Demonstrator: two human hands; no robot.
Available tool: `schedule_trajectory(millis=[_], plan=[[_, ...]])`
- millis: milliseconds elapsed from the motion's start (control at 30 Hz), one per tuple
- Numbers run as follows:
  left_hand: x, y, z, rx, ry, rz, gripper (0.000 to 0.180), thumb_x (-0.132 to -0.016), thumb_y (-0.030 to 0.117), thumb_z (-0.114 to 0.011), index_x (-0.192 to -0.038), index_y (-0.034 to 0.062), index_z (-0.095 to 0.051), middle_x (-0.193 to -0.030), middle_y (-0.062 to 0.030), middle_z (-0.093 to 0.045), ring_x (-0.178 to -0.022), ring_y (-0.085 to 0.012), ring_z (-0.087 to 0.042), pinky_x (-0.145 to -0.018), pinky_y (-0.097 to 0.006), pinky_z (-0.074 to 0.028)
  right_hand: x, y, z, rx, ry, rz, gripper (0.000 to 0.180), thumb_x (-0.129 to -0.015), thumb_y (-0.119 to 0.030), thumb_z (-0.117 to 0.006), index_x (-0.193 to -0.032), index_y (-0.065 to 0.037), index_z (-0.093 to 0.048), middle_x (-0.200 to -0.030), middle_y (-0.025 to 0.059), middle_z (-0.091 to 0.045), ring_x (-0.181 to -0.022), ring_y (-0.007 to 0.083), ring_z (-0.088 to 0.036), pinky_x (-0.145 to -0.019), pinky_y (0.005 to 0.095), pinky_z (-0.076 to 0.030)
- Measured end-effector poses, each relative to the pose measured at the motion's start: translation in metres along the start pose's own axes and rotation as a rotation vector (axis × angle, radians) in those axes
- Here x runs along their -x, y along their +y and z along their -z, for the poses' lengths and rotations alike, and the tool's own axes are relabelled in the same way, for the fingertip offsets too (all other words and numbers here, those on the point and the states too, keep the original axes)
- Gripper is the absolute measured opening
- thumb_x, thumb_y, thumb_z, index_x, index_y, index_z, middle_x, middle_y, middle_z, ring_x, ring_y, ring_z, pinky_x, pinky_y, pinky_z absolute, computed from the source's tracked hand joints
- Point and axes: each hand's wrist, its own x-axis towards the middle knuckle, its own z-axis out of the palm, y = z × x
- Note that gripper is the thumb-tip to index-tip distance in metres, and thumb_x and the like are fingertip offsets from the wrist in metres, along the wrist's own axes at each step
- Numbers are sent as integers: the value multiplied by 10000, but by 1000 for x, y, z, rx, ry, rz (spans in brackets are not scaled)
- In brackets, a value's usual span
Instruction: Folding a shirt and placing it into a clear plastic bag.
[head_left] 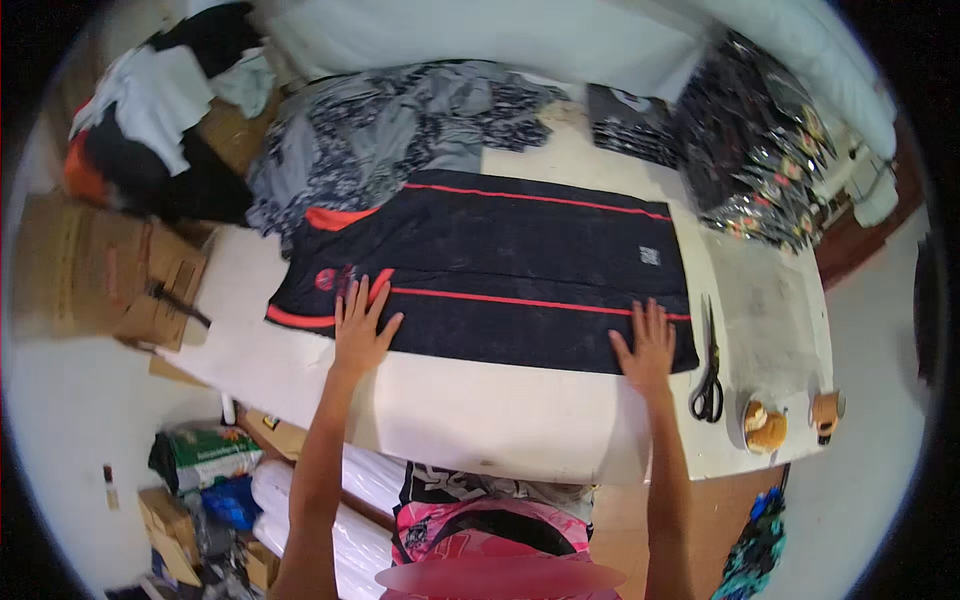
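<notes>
A black sleeveless jersey [520,240] with red stripes and orange-red trim lies spread sideways on the white table [480,410]. Its neck and armhole end points left, its hem right. My left hand [364,330] rests flat on the jersey near the armhole trim, fingers spread. Toward the hem's near corner, my right hand [648,345] also presses flat on the cloth with fingers apart. Neither hand grips anything. Just right of the hem lies a pair of black-handled scissors [708,385], blades pointing away from me.
Grey patterned fabric [400,115] is heaped along the far left. Folded dark garments [632,125] and a tall pile of plastic-wrapped garments [755,140] stand far right. Clear plastic bags [765,310], a bowl of bread [766,428] and a tape roll [826,412] lie at right. Cardboard boxes [95,265] stand left.
</notes>
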Motion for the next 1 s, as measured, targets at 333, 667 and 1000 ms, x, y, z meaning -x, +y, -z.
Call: schedule_trajectory(millis=[333,667,1000], plan=[[-3,-71,12,27,-48,90,646,-948,548,-497,-1455,151,-454,-1552,-132,-347,-1443,-314,-293,-1164,-535,-196,-6,12,11,60,-163,-30,716,-971,-508,-479,-1533,-103,-296,-1596,188,-224,-1477,373,-189,-1181,548,-131],[8,-136,31,77,10,280,638,-962,495,-506,-1463,107,-432,-1540,-178,-349,-1438,-361,-291,-1168,-549,-181,9,20,12,6,-211,-58,758,-943,-517,-524,-1526,-86,-306,-1588,214,-226,-1474,379,-190,-1177,561,-114],[6,42,7,34,-24,-15,678,-936,457,-564,-1491,110,-390,-1557,-179,-321,-1461,-355,-245,-1164,-590,-138,-2,-20,2,10,-21,-158,771,-936,-579,-491,-1499,-69,-359,-1572,221,-263,-1466,388,-213,-1174,561,-137]])
